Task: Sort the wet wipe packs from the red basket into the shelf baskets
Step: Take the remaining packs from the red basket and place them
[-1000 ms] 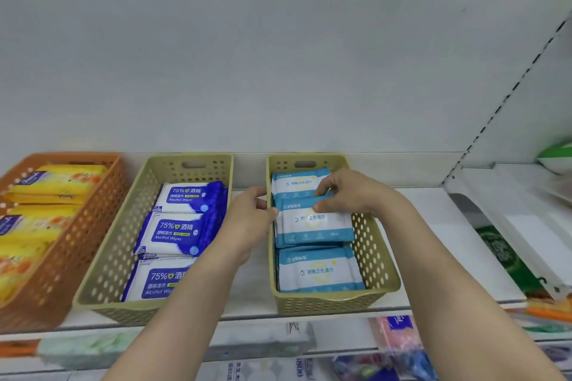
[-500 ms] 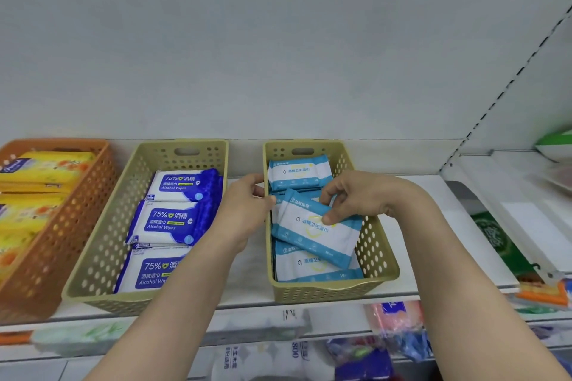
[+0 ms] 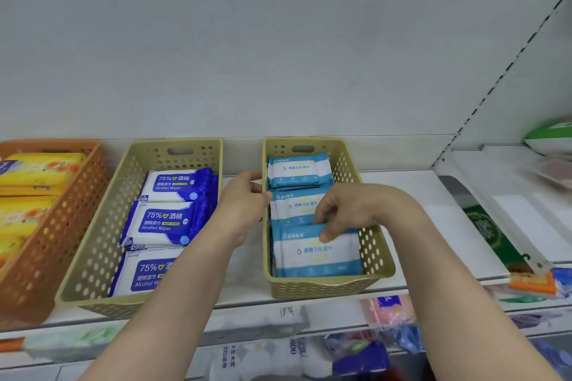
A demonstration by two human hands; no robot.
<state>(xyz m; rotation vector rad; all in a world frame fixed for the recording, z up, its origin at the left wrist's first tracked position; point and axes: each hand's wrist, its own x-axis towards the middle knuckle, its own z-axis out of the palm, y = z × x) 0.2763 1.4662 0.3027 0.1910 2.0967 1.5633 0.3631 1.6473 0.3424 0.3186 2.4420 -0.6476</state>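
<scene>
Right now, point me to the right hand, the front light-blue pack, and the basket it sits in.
right hand (image 3: 349, 210), head view, back of the hand.
front light-blue pack (image 3: 315, 252), head view, white label panel.
right khaki basket (image 3: 328, 283), head view, front rim.

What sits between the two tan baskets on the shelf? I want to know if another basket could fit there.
In the head view, only the left hand lies between the tan basket of dark blue packs and the tan basket of light blue packs, over bare white shelf.

perforated matt plastic basket (image 3: 376, 252), glossy film-wrapped wipe packs (image 3: 318, 252)
</scene>
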